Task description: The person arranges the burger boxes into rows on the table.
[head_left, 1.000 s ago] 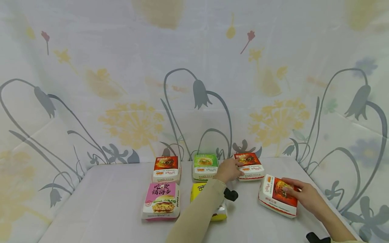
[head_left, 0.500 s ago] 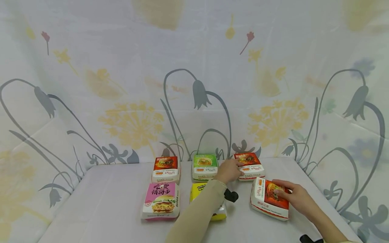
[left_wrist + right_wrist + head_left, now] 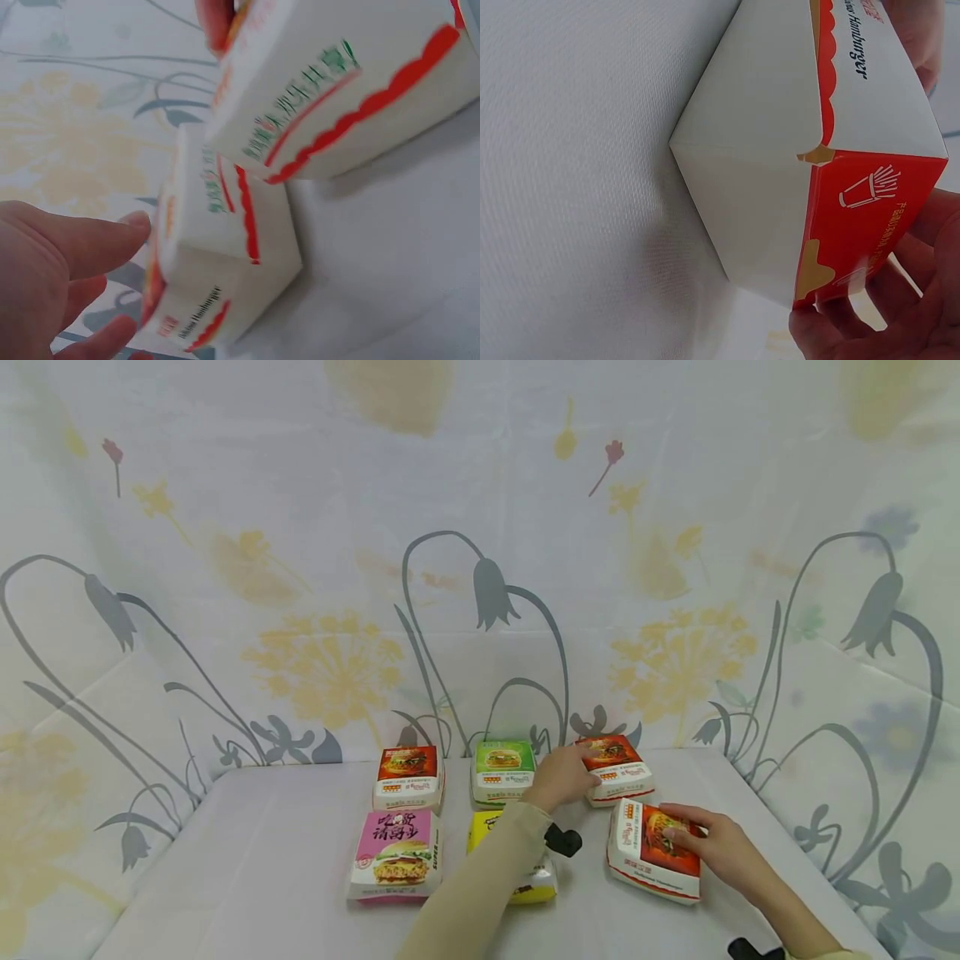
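Observation:
My right hand [image 3: 716, 847] grips a white and red hamburger box [image 3: 645, 856] at the front right of the table, with the thumb on its printed lid. In the right wrist view, fingers press against that box's red end panel [image 3: 862, 225]. Just behind it sits a matching red hamburger box [image 3: 615, 768]. My left hand [image 3: 561, 779] is at this box's left edge, thumb and fingers extended. In the left wrist view the thumb points at the lid of the rear box [image 3: 217, 225]; whether it touches cannot be told. The two red boxes stand close together, at an angle.
To the left, a green burger box [image 3: 503, 768] and another red one [image 3: 408, 774] form the back row. In front are a pink burger box [image 3: 397, 856] and a yellow one [image 3: 483, 827], partly under my left sleeve. A flowered cloth [image 3: 330, 568] hangs behind the white table [image 3: 247, 860].
My right hand has slid its hamburger box leftward, close to the rear red box. My left hand has shifted slightly left along the rear box's edge; the other boxes stayed put.

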`<state>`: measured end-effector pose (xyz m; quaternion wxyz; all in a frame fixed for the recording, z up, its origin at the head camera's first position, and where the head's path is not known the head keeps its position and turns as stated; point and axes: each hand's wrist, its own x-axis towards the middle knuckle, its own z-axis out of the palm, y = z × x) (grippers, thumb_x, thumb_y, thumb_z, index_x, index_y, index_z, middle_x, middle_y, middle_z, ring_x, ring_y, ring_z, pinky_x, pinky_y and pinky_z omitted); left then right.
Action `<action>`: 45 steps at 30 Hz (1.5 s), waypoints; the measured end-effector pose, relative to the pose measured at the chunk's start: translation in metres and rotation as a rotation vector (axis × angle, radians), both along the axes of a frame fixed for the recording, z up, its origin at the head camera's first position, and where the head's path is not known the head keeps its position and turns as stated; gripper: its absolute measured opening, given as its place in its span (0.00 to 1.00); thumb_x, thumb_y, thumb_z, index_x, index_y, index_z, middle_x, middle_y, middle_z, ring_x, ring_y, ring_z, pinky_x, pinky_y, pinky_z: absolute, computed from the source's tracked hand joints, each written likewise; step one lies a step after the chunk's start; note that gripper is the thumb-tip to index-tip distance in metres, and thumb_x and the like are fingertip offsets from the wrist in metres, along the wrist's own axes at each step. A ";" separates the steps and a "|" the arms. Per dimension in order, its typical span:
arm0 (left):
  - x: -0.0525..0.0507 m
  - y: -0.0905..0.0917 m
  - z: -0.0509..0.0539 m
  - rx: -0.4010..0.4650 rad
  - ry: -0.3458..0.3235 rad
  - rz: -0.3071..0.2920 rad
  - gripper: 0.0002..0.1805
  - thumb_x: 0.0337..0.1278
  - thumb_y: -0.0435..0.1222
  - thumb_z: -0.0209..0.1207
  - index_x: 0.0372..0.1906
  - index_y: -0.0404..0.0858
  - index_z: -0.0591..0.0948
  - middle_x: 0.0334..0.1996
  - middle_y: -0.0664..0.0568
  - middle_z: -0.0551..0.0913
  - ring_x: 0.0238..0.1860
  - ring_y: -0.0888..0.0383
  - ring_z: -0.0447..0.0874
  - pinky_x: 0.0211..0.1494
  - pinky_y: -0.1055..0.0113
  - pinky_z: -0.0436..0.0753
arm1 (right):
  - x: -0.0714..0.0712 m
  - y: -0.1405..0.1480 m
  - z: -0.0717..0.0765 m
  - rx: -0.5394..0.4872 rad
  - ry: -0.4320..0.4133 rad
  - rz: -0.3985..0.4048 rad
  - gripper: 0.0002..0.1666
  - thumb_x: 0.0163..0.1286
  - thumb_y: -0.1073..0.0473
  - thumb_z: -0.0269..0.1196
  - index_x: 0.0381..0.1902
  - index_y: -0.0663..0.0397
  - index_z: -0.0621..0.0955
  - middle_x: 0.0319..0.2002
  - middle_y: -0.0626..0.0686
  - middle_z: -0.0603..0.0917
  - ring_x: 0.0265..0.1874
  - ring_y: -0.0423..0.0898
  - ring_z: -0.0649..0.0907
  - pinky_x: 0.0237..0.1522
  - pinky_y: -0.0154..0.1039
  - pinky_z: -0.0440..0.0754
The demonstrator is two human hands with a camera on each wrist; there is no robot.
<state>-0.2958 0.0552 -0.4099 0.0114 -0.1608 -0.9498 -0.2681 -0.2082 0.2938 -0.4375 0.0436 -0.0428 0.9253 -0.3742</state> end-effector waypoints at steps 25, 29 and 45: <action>0.055 -0.013 0.011 -0.156 -0.110 -0.437 0.26 0.48 0.46 0.76 0.56 0.62 0.85 0.55 0.69 0.80 0.53 0.70 0.75 0.53 0.72 0.75 | 0.011 -0.019 0.005 0.127 0.069 -0.067 0.36 0.62 0.37 0.68 0.57 0.58 0.84 0.48 0.63 0.85 0.44 0.57 0.80 0.37 0.48 0.77; 0.055 -0.014 0.007 -0.157 -0.087 -0.420 0.26 0.47 0.44 0.76 0.55 0.63 0.85 0.55 0.70 0.80 0.55 0.71 0.74 0.56 0.71 0.74 | 0.014 -0.019 0.005 0.118 0.091 -0.059 0.32 0.63 0.38 0.68 0.55 0.57 0.85 0.46 0.58 0.86 0.41 0.51 0.80 0.33 0.42 0.73; 0.052 -0.016 -0.001 -0.154 -0.108 -0.385 0.23 0.50 0.41 0.74 0.52 0.66 0.86 0.57 0.66 0.79 0.42 0.67 0.72 0.37 0.74 0.71 | 0.014 -0.010 0.008 0.121 0.147 0.026 0.15 0.67 0.58 0.67 0.50 0.58 0.87 0.46 0.61 0.86 0.46 0.59 0.83 0.42 0.55 0.81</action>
